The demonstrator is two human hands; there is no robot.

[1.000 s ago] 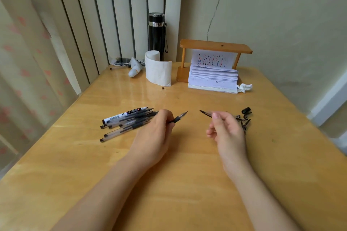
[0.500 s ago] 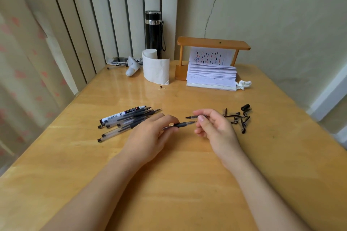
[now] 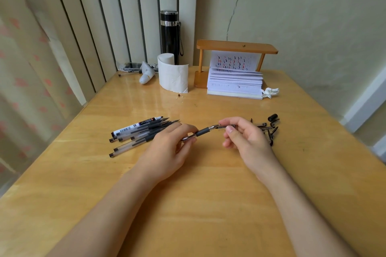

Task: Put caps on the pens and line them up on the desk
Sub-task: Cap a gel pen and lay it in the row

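Above the middle of the light wooden tabletop (image 3: pixel 208 204), the left hand (image 3: pixel 167 152) pinches a clear-barrelled pen with a dark rubber grip (image 3: pixel 201 132). The right hand (image 3: pixel 246 140) pinches a dark cap (image 3: pixel 227 126), seemingly meeting the tip. Uncapped pens (image 3: pixel 135 135) lie left, loose black caps (image 3: pixel 270 128) right.

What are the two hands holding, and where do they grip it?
Left hand pinches a pen by its barrel; right hand pinches a cap at the pen's tip.

We find the desk (image 3: pixel 208 204) bare along its near edge. Loose pens (image 3: pixel 137 134) crowd the left edge, scattered caps (image 3: pixel 269 129) the right, while a flask (image 3: pixel 170 35), tissue roll (image 3: pixel 173 76) and paper stand (image 3: pixel 236 69) block the far edge.
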